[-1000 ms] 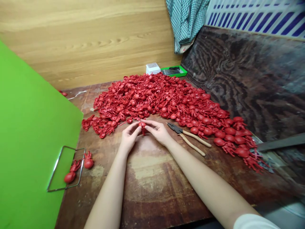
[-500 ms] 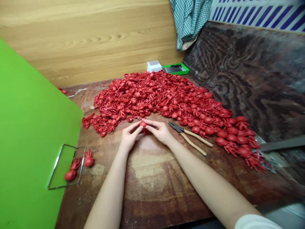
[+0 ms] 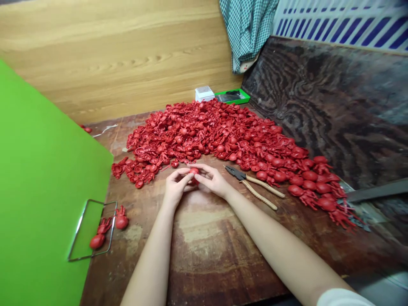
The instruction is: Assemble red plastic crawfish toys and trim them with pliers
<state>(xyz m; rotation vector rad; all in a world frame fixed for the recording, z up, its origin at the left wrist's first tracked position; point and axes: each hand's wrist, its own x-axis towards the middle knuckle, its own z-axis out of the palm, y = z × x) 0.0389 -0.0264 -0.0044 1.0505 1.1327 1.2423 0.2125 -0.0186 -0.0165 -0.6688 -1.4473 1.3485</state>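
Observation:
A small red plastic figure piece [image 3: 194,171] with a rounded top is held between both hands, just in front of the pile. My left hand [image 3: 176,183] pinches it from the left with thumb and fingers. From the other side, my right hand [image 3: 213,180] grips it too, thumb in front and fingers curled behind. The fingers cover most of the piece. Beyond them spreads a large heap of red plastic parts [image 3: 197,131], round heads or caps and limbed bodies. Pliers [image 3: 247,176] with tan handles lie right of my right hand.
At left stands a green panel [image 3: 47,178] with a wire handle [image 3: 76,229]; two red figures [image 3: 121,219] lie by it. A white stack [image 3: 204,93] and green tray [image 3: 234,97] sit behind the heap. A dark board [image 3: 318,102] leans at right, below a white slatted basket [image 3: 338,25].
The fingers have shifted around the red piece, the right hand's fingers now curling further over it. The whole view has tilted slightly, so the scene sits a little lower.

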